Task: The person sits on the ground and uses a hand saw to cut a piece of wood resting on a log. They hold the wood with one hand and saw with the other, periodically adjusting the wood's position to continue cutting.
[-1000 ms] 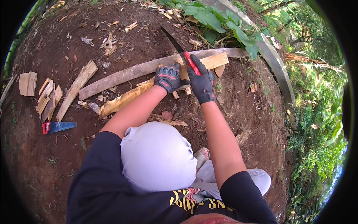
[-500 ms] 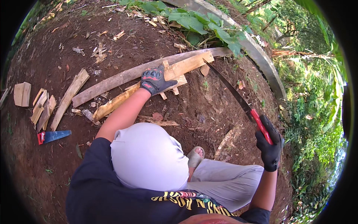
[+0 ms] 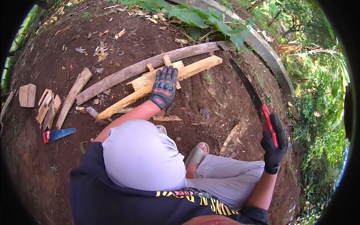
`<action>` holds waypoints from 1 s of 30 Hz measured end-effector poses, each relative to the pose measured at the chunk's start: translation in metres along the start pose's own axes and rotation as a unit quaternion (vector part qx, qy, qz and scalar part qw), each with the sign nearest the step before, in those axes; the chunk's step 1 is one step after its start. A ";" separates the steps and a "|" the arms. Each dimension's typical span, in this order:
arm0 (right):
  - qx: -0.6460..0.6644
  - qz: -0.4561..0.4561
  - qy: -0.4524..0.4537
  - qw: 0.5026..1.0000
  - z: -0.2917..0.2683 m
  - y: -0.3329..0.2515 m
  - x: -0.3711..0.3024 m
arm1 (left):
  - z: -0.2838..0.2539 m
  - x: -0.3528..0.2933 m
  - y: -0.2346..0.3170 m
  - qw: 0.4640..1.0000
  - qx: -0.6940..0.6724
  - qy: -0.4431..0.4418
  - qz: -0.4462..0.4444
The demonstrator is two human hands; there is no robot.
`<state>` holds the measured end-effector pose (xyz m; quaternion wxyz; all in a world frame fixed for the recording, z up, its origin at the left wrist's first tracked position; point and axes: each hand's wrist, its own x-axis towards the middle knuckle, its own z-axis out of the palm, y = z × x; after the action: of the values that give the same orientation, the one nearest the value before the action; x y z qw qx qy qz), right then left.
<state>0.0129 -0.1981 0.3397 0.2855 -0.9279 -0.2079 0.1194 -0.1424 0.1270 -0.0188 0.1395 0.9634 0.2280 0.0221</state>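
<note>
My gloved left hand (image 3: 165, 85) lies flat on a long light wooden plank (image 3: 200, 67), its fingers stretched out toward the far side. Beneath the plank are a shorter flat board (image 3: 144, 80) and small wood strips (image 3: 167, 60). My gloved right hand (image 3: 274, 144) is closed round the red handle of a machete (image 3: 245, 81). Its long dark blade slants up and to the left. The blade's tip is just past the plank's right end, seemingly apart from it, and overlaps the end of a long curved-looking board (image 3: 123, 80) in the picture.
A blue-bladed handsaw (image 3: 62, 134) with a red handle lies on the soil at left, below several split wood pieces (image 3: 48, 108) and a longer slat (image 3: 73, 98). Leafy plants (image 3: 193, 18) and a concrete edging (image 3: 268, 56) border the far right. Wood chips litter the ground.
The plank has tipped and shifted right, showing a narrower face. My left hand has turned and flattened on it. The machete's tip has moved off the plank's end, up and right.
</note>
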 end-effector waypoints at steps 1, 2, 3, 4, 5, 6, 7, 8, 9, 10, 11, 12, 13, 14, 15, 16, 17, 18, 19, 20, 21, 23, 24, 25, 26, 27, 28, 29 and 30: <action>-0.004 0.008 -0.013 1.000 0.001 0.002 0.001 | 0.001 0.001 0.006 0.998 -0.039 -0.036 -0.039; -0.008 0.017 -0.026 0.999 0.002 0.002 0.002 | 0.003 0.007 0.006 0.991 -0.068 -0.075 -0.085; -0.010 0.021 -0.033 0.999 0.003 0.003 0.003 | 0.005 0.006 0.004 0.994 -0.025 -0.069 -0.080; -0.012 0.026 -0.041 0.999 0.003 0.004 0.004 | 0.006 0.003 0.001 0.995 0.019 -0.062 -0.075; -0.010 0.025 -0.045 0.999 0.004 0.005 0.004 | 0.008 0.001 -0.003 0.994 0.063 -0.054 -0.071; -0.007 0.022 -0.046 0.999 0.006 0.005 0.004 | 0.010 -0.001 -0.005 0.995 0.057 -0.047 -0.067; -0.005 0.017 -0.048 0.999 0.008 0.006 0.005 | 0.011 -0.003 -0.008 0.994 0.053 -0.070 -0.057; -0.005 0.016 -0.044 0.999 0.008 0.008 0.004 | -0.002 -0.001 -0.004 0.993 0.046 -0.095 -0.042; -0.006 0.013 -0.044 0.999 0.009 0.008 0.003 | -0.013 -0.001 -0.004 0.992 0.043 -0.118 -0.031; -0.008 0.009 -0.045 0.999 0.010 0.009 0.003 | -0.016 0.000 -0.004 0.992 0.042 -0.113 -0.032; -0.013 0.008 -0.049 0.999 0.010 0.010 0.003 | -0.017 0.002 -0.005 0.993 0.041 -0.109 -0.032; -0.010 0.006 -0.051 0.999 0.011 0.010 0.004 | -0.021 0.005 -0.008 0.993 0.042 -0.103 -0.034; -0.011 0.007 -0.052 0.999 0.011 0.011 0.003 | -0.030 0.012 -0.009 0.990 0.005 -0.130 -0.050; -0.005 0.009 -0.052 0.999 0.012 0.012 0.002 | -0.039 0.021 -0.011 0.985 -0.032 -0.156 -0.067; 0.001 0.013 -0.052 0.999 0.012 0.012 0.002 | -0.050 0.026 -0.013 0.977 -0.069 -0.183 -0.085; 0.007 0.018 -0.052 0.998 0.013 0.012 0.002 | -0.058 0.028 -0.013 0.983 -0.036 -0.166 -0.074; 0.013 0.026 -0.052 0.998 0.014 0.011 0.002 | -0.054 0.031 -0.015 0.988 -0.018 -0.143 -0.057; 0.017 0.027 -0.054 0.998 0.015 0.009 0.003 | -0.053 0.034 -0.019 0.992 0.002 -0.119 -0.044; 0.021 0.030 -0.055 0.998 0.016 0.008 0.003 | -0.051 0.035 -0.023 0.995 0.021 -0.095 -0.030; 0.022 0.029 -0.057 0.998 0.018 0.008 0.003 | -0.049 0.034 -0.025 0.993 0.015 -0.107 -0.042; 0.023 0.025 -0.060 0.998 0.020 0.006 0.005 | -0.044 0.033 -0.030 0.994 0.011 -0.103 -0.046; 0.026 0.019 -0.068 0.997 0.027 0.001 0.007 | -0.032 0.030 -0.041 0.994 0.003 -0.093 -0.055; 0.027 0.022 -0.073 0.997 0.029 0.001 0.007 | -0.038 0.029 -0.038 0.993 0.009 -0.103 -0.063; 0.029 0.023 -0.077 0.996 0.033 0.001 0.007 | -0.038 0.031 -0.038 0.993 -0.003 -0.105 -0.054; 0.036 0.025 -0.082 0.996 0.037 0.003 0.008 | -0.036 0.033 -0.038 0.993 -0.015 -0.107 -0.045; 0.038 0.021 -0.084 0.996 0.043 0.001 0.008 | -0.037 0.038 -0.041 0.993 -0.025 -0.107 -0.036; 0.039 0.018 -0.085 0.995 0.048 -0.001 0.006 | -0.039 0.045 -0.043 0.989 -0.051 -0.132 -0.045; 0.042 0.013 -0.085 0.995 0.054 -0.002 0.008 | -0.041 0.052 -0.046 0.983 -0.078 -0.157 -0.055; 0.054 0.005 -0.088 0.995 0.066 0.002 0.010 | -0.041 0.055 -0.047 0.975 -0.104 -0.183 -0.068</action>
<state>0.0002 -0.1633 0.2846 0.3151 -0.8981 -0.2205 0.2134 -0.1185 0.2028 0.0066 0.2798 0.9135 0.2595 -0.1409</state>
